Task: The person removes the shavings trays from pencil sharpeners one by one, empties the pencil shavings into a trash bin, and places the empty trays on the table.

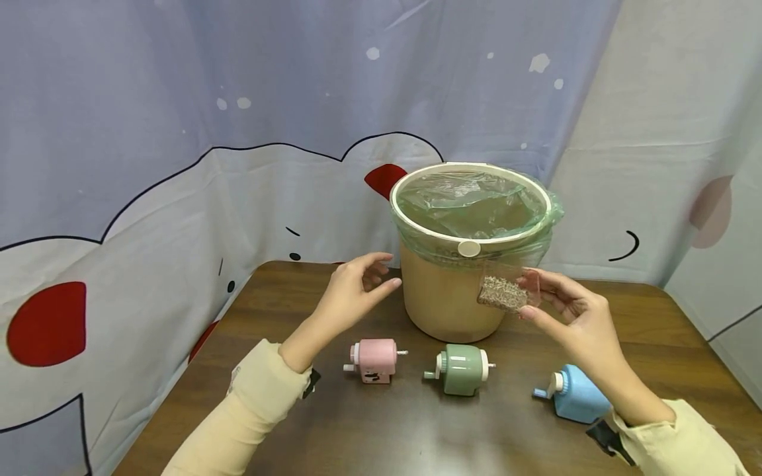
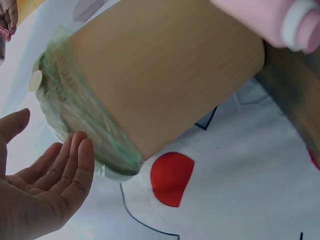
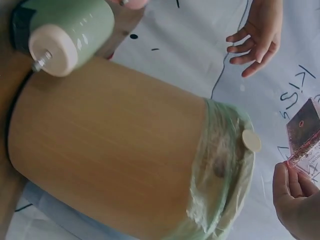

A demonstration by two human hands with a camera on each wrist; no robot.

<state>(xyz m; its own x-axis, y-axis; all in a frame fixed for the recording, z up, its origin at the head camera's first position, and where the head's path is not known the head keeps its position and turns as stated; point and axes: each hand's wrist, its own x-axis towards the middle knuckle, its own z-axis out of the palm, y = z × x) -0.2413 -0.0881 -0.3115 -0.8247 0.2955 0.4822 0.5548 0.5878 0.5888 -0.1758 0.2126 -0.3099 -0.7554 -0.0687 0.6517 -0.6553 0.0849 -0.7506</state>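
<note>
My right hand (image 1: 574, 314) pinches a small clear pinkish tray (image 1: 506, 291) between thumb and fingers; what looks like pencil shavings lies in it. In the head view the tray is in front of the upper right side of a tan bin (image 1: 446, 297). A green plastic bag (image 2: 95, 110) lines the bin and folds over its rim. My left hand (image 1: 357, 284) hovers left of the bin, fingers loosely bent, holding nothing. The right wrist view shows the tray (image 3: 306, 137) tilted in the fingertips, cut off by the frame edge.
Three crank pencil sharpeners stand on the brown wooden table (image 1: 369, 430): a pink one (image 1: 378, 360), a green one (image 1: 464, 370) and a blue one (image 1: 577, 396), partly behind my right forearm. Behind the table hangs a printed curtain (image 1: 297, 79).
</note>
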